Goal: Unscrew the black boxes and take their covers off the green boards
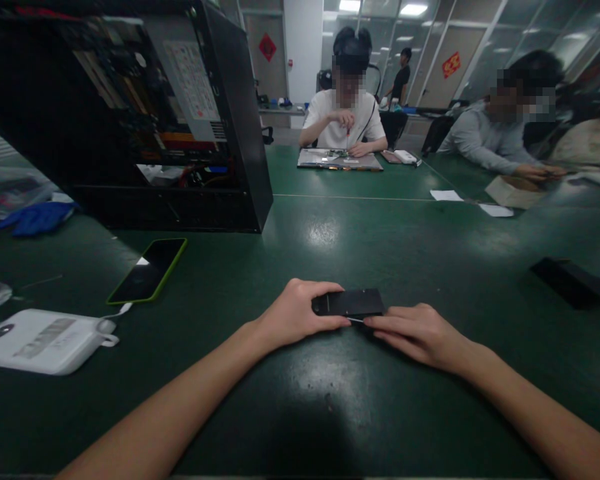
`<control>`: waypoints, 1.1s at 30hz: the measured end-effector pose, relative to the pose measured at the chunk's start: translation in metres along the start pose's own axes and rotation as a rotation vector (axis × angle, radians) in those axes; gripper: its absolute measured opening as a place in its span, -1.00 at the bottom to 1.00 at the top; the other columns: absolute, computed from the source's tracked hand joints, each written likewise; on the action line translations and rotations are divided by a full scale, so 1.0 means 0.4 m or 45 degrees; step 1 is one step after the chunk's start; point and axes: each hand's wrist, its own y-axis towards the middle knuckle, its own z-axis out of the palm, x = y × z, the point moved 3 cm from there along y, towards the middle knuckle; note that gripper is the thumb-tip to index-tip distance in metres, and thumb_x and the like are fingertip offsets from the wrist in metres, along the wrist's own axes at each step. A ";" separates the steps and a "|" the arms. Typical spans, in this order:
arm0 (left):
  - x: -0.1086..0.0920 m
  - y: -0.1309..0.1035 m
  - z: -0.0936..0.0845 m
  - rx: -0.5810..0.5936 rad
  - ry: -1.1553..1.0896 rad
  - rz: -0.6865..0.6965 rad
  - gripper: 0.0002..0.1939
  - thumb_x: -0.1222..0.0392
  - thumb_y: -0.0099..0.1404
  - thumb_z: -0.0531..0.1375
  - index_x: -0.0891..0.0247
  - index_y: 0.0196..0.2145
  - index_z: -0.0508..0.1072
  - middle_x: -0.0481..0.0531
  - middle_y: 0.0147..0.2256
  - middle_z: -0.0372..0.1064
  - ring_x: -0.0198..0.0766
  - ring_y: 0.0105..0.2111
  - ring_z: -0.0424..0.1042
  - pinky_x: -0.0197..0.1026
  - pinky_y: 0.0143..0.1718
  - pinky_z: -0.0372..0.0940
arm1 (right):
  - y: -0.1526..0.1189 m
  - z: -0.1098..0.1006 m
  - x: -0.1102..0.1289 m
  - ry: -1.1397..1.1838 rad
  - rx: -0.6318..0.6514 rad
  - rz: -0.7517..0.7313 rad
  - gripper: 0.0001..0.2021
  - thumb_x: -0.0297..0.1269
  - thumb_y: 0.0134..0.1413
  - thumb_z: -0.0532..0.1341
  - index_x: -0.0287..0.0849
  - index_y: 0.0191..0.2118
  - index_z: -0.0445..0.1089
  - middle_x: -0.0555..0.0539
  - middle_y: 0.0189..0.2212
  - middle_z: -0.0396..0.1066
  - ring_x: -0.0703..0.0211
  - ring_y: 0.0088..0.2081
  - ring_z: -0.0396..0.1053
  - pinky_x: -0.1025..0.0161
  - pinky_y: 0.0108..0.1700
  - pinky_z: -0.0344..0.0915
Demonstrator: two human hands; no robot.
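Observation:
My left hand (300, 310) wraps thumb and fingers around the left end of a small, flat black rectangular device (360, 302), just above the green table (320, 387). At the device's near right corner, the fingertips of my right hand (420, 333) are pressed together against it. A thin pale strip (356, 321) shows along the near edge, between the fingertips of both hands; what it is I cannot tell. The device's underside is hidden.
An open computer case (235, 133) stands at the back left. Left lie a phone (150, 270), a cabled white power bank (35, 340) and a blue glove (37, 217). A black object (575, 280) lies right. Across the table, a person (347, 123) works on a flat panel (340, 159).

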 end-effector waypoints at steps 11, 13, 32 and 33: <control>-0.013 -0.002 -0.014 0.084 0.033 0.023 -0.50 -0.02 0.30 0.40 0.24 0.12 0.56 0.04 -0.10 0.64 -0.16 -0.20 0.62 -0.22 -0.18 0.38 | 0.003 -0.025 0.018 -0.284 0.013 -0.044 -0.70 -0.34 0.45 0.12 -0.13 0.19 0.39 -0.01 -0.28 0.53 0.33 -0.39 0.45 0.30 -0.40 0.15; -0.014 -0.001 -0.017 0.122 0.053 0.012 -0.49 -0.03 0.30 0.40 0.24 0.13 0.55 0.05 -0.12 0.64 -0.15 -0.21 0.62 -0.22 -0.20 0.38 | 0.007 -0.032 0.024 -0.353 0.043 -0.058 -0.70 -0.34 0.45 0.11 -0.11 0.20 0.40 -0.02 -0.27 0.53 0.33 -0.39 0.44 0.29 -0.40 0.14; -0.035 0.006 -0.055 0.227 0.081 -0.087 -0.51 -0.01 0.32 0.39 0.22 0.14 0.56 0.08 -0.04 0.63 -0.10 -0.13 0.62 -0.19 -0.12 0.42 | 0.032 -0.052 0.047 -0.472 0.184 -0.050 -0.67 -0.31 0.47 0.06 -0.15 0.20 0.44 -0.01 -0.34 0.45 0.34 -0.48 0.32 0.25 -0.49 0.06; -0.037 0.007 -0.059 0.254 0.086 -0.075 -0.55 0.00 0.33 0.37 0.21 0.11 0.58 0.07 -0.07 0.63 -0.11 -0.15 0.61 -0.20 -0.14 0.41 | 0.031 -0.048 0.045 -0.466 0.160 -0.069 -0.67 -0.33 0.47 0.07 -0.16 0.20 0.44 -0.01 -0.34 0.45 0.35 -0.48 0.32 0.25 -0.49 0.06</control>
